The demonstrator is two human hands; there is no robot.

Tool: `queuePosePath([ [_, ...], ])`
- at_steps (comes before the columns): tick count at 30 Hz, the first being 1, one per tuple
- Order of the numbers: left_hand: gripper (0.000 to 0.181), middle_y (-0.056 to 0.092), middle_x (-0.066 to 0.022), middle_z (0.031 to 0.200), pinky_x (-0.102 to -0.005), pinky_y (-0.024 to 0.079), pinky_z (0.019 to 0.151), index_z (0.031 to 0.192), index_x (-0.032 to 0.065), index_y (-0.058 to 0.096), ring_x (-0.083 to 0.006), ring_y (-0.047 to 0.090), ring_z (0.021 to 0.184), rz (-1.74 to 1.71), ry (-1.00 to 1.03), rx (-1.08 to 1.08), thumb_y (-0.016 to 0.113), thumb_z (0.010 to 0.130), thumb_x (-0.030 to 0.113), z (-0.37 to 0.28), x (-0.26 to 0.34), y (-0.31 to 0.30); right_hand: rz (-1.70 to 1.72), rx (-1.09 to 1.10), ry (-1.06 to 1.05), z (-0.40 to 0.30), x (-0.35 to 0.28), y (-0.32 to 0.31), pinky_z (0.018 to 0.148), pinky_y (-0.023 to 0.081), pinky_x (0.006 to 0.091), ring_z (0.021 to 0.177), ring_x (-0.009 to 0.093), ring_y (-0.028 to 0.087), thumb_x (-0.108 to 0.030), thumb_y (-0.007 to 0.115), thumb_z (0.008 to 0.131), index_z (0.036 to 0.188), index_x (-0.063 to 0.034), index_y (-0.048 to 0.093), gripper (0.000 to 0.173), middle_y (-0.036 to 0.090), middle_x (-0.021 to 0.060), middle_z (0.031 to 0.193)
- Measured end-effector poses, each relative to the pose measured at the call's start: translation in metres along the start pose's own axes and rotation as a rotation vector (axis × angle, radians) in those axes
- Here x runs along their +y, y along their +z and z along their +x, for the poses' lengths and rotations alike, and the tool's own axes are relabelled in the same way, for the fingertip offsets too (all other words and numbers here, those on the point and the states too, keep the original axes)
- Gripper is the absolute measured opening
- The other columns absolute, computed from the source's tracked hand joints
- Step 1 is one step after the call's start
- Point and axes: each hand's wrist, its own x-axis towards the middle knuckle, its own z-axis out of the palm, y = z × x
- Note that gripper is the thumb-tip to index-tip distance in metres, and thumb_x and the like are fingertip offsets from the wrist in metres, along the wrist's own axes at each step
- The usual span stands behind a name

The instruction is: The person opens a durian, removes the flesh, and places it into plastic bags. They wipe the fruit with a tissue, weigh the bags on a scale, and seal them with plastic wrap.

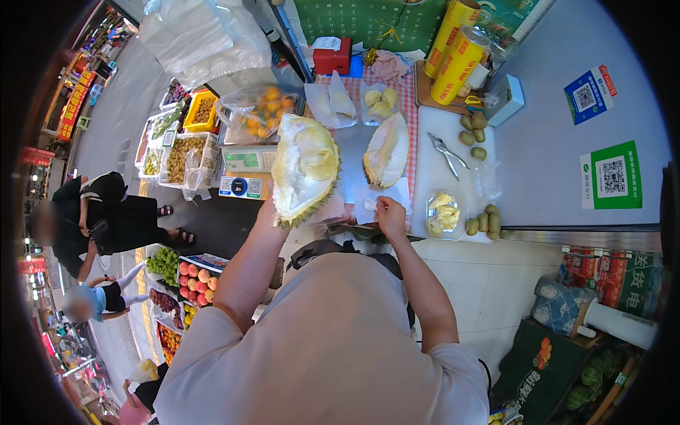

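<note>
My left hand (267, 211) is around the lower left side of a large opened durian piece (305, 170), its fingers mostly hidden behind the spiny husk. Pale yellow flesh shows in the white rind. My right hand (391, 217) has its fingertips pinched at a small crumpled white tissue (371, 204) over a sheet of white paper (393, 194). Just above that hand lies another durian husk section (388, 151), white inside. Farther back, a clear tray of durian flesh (380, 102) rests beside folded white paper (332, 101).
On the right, a white cutting board (435, 154) bears metal pliers (448, 155), kiwifruit (473, 130) and a clear box of durian flesh (443, 215). A scale (247, 159) with bagged orange fruit (265, 114) stands left. Cling film rolls (459, 64) stand behind. People (117, 212) are at left.
</note>
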Motion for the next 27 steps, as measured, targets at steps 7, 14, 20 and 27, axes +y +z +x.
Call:
queuePosePath([
  [7,0.047,0.057,-0.0151,0.135,-0.0423,0.047,0.104,0.141,0.0050,0.045,-0.0292,0.058,0.120,-0.105,-0.024,0.064,0.038,0.105,0.034,0.004,0.000,-0.016,0.950,-0.169,0.428,0.014,-0.136,-0.053,0.071,0.055,0.0396,0.084,0.023,0.068,-0.027,0.057,0.100,0.105,-0.0014,0.070,0.029,0.072,0.0107,0.099],
  [14,0.042,0.057,-0.0133,0.136,-0.0425,0.046,0.107,0.140,0.0070,0.047,-0.0292,0.057,0.122,0.084,0.333,0.255,0.040,0.105,0.029,0.027,0.002,0.004,1.875,-0.424,0.437,0.006,-0.242,-0.093,0.112,0.038,0.0428,0.132,0.026,0.051,-0.047,0.043,0.102,0.144,-0.0064,0.044,0.058,0.054,0.0091,0.142],
  [20,0.039,0.067,-0.0079,0.105,-0.0341,0.054,0.082,0.120,0.0043,0.059,-0.0183,0.064,0.091,0.214,0.556,0.511,0.047,0.105,0.039,0.027,-0.001,0.050,1.779,-0.376,0.556,0.005,-0.250,-0.107,0.111,0.039,0.0436,0.130,0.024,0.053,-0.034,0.058,0.092,0.141,-0.0055,0.046,0.058,0.057,0.0084,0.138],
  [27,0.062,0.063,-0.0107,0.123,-0.0383,0.052,0.098,0.138,0.0038,0.047,-0.0243,0.062,0.115,0.242,0.907,0.164,0.055,0.098,0.050,0.037,-0.022,0.024,1.853,-0.533,0.553,0.019,-0.258,-0.134,0.107,0.044,0.0528,0.122,0.035,0.059,-0.014,0.058,0.074,0.138,-0.0008,0.050,0.066,0.061,0.0149,0.131],
])
